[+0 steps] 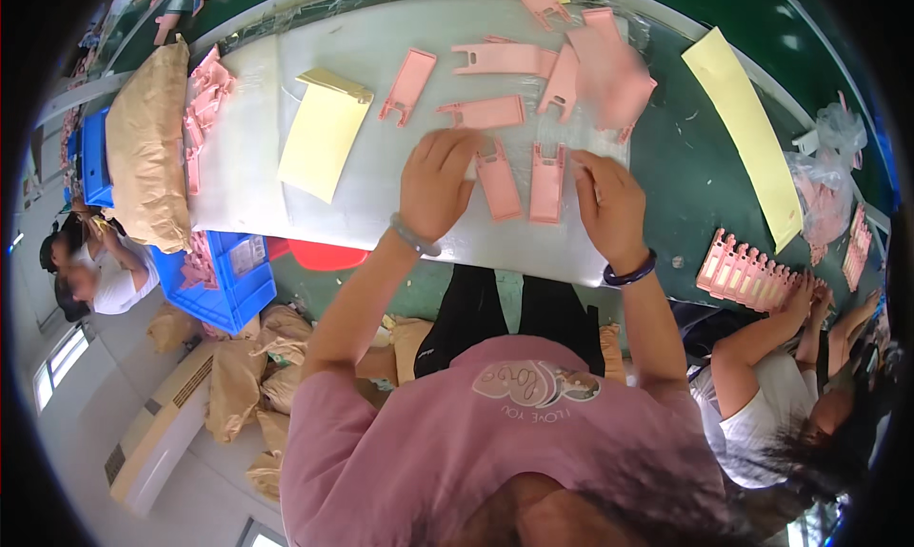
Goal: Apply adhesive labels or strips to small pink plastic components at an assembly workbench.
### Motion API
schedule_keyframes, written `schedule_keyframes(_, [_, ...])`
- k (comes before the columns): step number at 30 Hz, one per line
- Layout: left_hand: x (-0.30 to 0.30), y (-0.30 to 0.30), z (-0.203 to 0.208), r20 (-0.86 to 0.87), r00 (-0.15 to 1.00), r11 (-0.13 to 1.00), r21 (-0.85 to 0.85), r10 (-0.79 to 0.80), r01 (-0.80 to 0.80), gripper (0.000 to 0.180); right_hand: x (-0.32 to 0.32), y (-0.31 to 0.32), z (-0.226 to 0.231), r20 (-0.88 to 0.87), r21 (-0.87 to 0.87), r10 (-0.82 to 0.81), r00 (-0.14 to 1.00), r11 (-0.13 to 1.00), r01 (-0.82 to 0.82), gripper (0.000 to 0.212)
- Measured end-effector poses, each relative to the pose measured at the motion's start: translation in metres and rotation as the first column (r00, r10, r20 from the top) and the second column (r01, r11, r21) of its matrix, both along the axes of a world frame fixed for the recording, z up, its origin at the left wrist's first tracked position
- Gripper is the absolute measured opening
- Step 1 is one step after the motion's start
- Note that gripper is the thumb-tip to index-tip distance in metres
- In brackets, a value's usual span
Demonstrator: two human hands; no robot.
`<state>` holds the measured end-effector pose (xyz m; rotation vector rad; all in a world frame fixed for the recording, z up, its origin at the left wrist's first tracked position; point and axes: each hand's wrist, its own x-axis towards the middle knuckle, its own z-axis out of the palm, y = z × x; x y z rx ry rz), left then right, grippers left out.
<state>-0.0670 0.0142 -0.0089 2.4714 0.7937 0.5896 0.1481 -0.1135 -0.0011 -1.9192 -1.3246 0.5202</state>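
Two pink plastic parts lie side by side on the wrapped white work surface (371,218), between my hands. The left pink part (498,180) is slightly tilted, and my left hand (440,180) has its bent fingertips at that part's upper end, thumb apart. The right pink part (547,183) lies nearly straight, with its slotted end away from me. Beside it is my right hand (609,204), fingers loosely curved and apart, with nothing seen in them. Whether the left fingertips press on the part is hard to see.
More pink parts (490,112) lie farther off, some piled at the back right. A yellow sheet (324,142) is left of them, another yellow strip (747,133) at right. Left stand a brown paper sack (152,152) and a blue crate (243,290). A co-worker's hand (800,295) touches lined-up pink parts (747,271).
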Motion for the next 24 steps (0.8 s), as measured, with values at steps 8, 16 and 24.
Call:
schedule_keyframes(8, [0.006,0.057,-0.013,-0.007,0.997,0.989,0.120,-0.083,0.083,0.050,0.002,0.125,-0.014,0.609,0.146,0.166,0.776,0.938,-0.315,0.041])
schedule_keyframes(16, [-0.003,0.096,-0.023,-0.172,0.935,0.939,0.211,0.310,-0.273,0.058,0.016,0.158,-0.018,0.688,0.176,0.230,0.689,0.868,-0.465,0.032])
schedule_keyframes(24, [-0.033,0.072,-0.007,-0.291,0.928,0.942,0.306,0.234,-0.141,0.033,-0.009,-0.021,0.012,0.110,-0.055,-0.311,0.944,0.947,0.318,0.028])
